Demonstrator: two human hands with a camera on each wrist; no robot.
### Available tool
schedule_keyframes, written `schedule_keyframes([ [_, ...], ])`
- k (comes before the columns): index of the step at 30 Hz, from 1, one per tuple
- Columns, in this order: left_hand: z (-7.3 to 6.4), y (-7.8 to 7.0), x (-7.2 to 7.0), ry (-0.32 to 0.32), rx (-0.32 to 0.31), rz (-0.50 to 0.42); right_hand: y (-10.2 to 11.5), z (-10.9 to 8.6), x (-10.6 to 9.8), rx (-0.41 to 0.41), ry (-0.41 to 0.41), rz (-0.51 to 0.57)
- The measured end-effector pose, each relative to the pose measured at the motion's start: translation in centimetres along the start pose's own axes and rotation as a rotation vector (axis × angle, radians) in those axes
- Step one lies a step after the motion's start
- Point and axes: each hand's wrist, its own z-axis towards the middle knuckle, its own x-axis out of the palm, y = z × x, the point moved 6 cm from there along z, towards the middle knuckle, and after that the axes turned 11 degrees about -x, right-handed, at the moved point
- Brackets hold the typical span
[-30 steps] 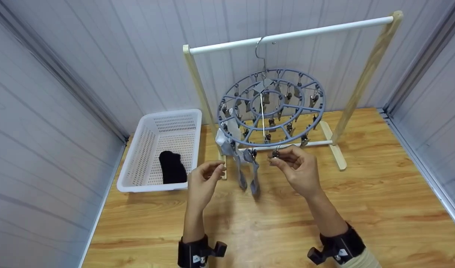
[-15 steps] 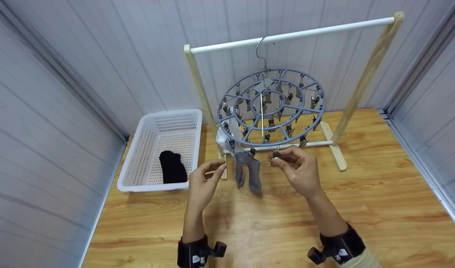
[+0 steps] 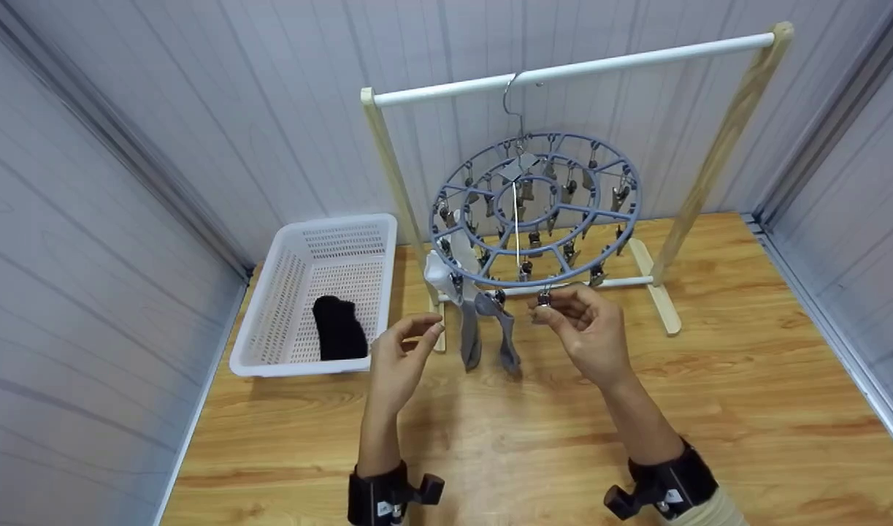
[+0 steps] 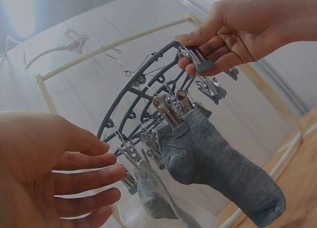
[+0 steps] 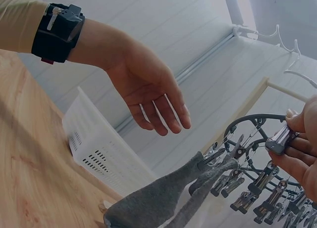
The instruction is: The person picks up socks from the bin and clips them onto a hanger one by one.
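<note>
A round blue-grey clip hanger (image 3: 610, 213) hangs by its hook, with many metal clips around its rings. My right hand (image 3: 592, 336) pinches one metal clip (image 4: 200, 62) at the ring's front edge; that clip bears no sock. To its left, a grey sock (image 4: 223, 163) dangles from a clip, and another grey sock (image 3: 469, 340) hangs beside it. White socks (image 3: 437, 272) show farther left on the ring. My left hand (image 3: 399, 361) holds nothing. Its fingers are relaxed and slightly bent, just left of the grey socks.
A white perforated basket (image 3: 307, 370) stands on the wooden floor (image 3: 534, 446) at left, with a black sock (image 3: 340, 329) inside. The hanger's rack has a white top bar (image 3: 636, 56) and wooden legs. Panelled walls close in on the back and both sides.
The front grey sock swings and twists on its clip, turned broadside half a second ago and narrower now. The hanger shifts very slightly. Both hands stay nearly still, the right keeping its pinch.
</note>
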Motion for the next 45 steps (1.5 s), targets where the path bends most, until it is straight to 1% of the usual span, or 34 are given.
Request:
schedule_keyframes([
  [6, 0.2, 0.0, 0.1, 0.012, -0.003, 0.0, -0.1, 0.2, -0.2, 0.035, -0.012, -0.023],
  [12, 0.2, 0.2, -0.8, -0.001, -0.004, -0.03, -0.4, 0.2, -0.4, 0.076, -0.025, -0.027],
  [16, 0.4, 0.3, -2.2, -0.037, -0.003, -0.049, -0.6, 0.1, -0.5, 0.112, -0.023, -0.025],
  [19, 0.7, 0.2, -4.0, -0.078, -0.012, -0.068, -0.6, 0.1, -0.6, 0.123, -0.02, -0.027],
  [21, 1.0, 0.0, -5.2, -0.098, -0.013, -0.061, -0.6, 0.1, -0.7, 0.124, -0.022, -0.027],
  [24, 1.5, -0.3, -6.9, -0.102, -0.017, -0.003, -0.5, 0.1, -0.8, 0.128, -0.013, -0.022],
  [31, 3.4, -1.1, -11.0, -0.11, -0.052, 0.204, -0.3, 0.2, -0.6, 0.129, 0.018, 0.014],
  [35, 4.2, -1.2, -13.0, -0.101, -0.073, 0.295, -0.2, 0.3, -0.5, 0.126, 0.024, 0.012],
  [39, 5.2, -1.3, -14.1, -0.056, -0.099, 0.364, -0.2, 0.3, -0.5, 0.118, 0.026, 0.007],
  [42, 6.1, -1.3, -14.6, -0.014, -0.116, 0.408, -0.3, 0.2, -0.4, 0.115, 0.027, 0.003],
  [45, 7.2, -0.9, -14.9, 0.022, -0.135, 0.447, -0.4, 0.2, -0.4, 0.116, 0.027, -0.003],
])
